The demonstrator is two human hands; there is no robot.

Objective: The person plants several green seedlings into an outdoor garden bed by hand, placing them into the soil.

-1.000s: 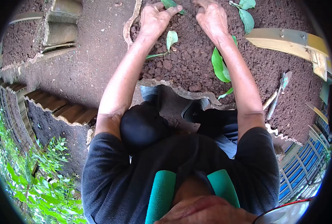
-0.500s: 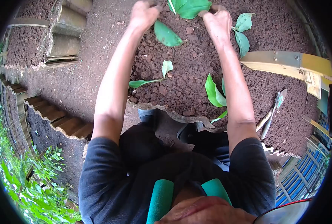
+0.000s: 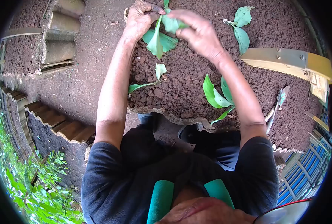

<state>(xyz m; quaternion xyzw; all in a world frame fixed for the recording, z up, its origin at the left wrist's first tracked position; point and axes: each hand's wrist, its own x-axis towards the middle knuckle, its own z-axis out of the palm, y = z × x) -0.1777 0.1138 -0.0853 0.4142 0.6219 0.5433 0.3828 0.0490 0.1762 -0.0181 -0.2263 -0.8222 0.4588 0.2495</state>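
My left hand (image 3: 139, 21) is closed on a leafy seedling (image 3: 155, 44), pinching it near its base above the far part of the soil bed. The seedling's broad green leaves hang down toward me. From the right, my right hand (image 3: 201, 35) reaches to another leaf (image 3: 171, 24) of it, its fingers smeared by motion. Below the seedling a wide leaf (image 3: 168, 42) lies close over the soil. Nearer me, a small two-leaved seedling (image 3: 159, 71) rests on the bed (image 3: 181, 86), and a larger one (image 3: 214, 97) stands beside my right forearm.
At the right rear is another seedling (image 3: 242, 37). A yellow and grey curved bar (image 3: 278, 59) juts in over the bed from the right. A hand trowel (image 3: 278, 108) lies on the soil at right. Corrugated sheets (image 3: 63, 31) edge beds at left; a bare path (image 3: 99, 48) runs between.
My hands have come closer together at the seedling. My right hand moved left and down from the far edge, and the seedling's leaves now hang down from my left fingers.
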